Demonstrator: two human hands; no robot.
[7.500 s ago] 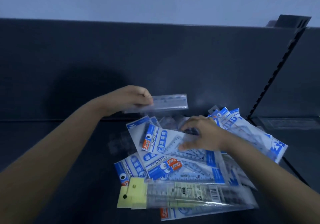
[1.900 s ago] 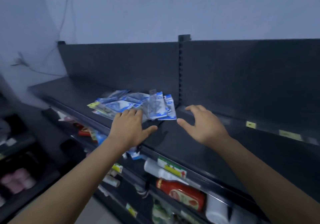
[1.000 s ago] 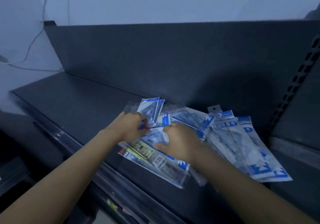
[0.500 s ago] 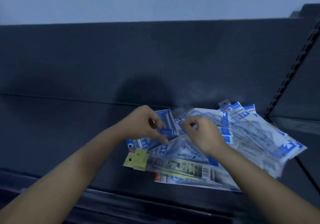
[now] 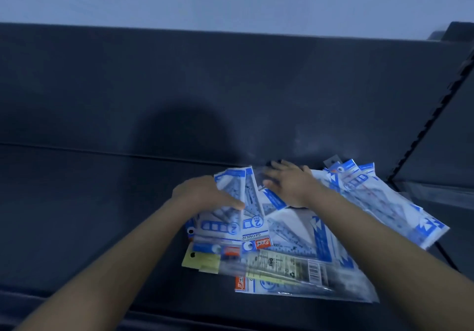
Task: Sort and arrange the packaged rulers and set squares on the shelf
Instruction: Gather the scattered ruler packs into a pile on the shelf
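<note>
A loose pile of blue-and-white set-square packets [image 5: 295, 230] lies on the dark shelf [image 5: 77, 218]. More packets fan out to the right [image 5: 384, 202]. At the front lies a clear ruler packet [image 5: 284, 266] with a yellow header [image 5: 202, 260]. My left hand [image 5: 202, 195] grips two set-square packets [image 5: 238, 189] at the pile's left, tilted up on edge, thumb on their face. My right hand [image 5: 289, 182] is blurred, its fingers spread flat over the packets at the back of the pile.
The dark back panel [image 5: 205, 87] rises right behind the pile. A slotted upright [image 5: 431, 120] runs diagonally at the right, with another shelf section [image 5: 446, 197] beyond it. The shelf's front lip [image 5: 179, 315] is just below my forearms. Bare shelf stretches to the left.
Half a second ago both hands pinched at packets in the middle. Now my left hand has tipped two packets up, and my right hand has opened and moved toward the back.
</note>
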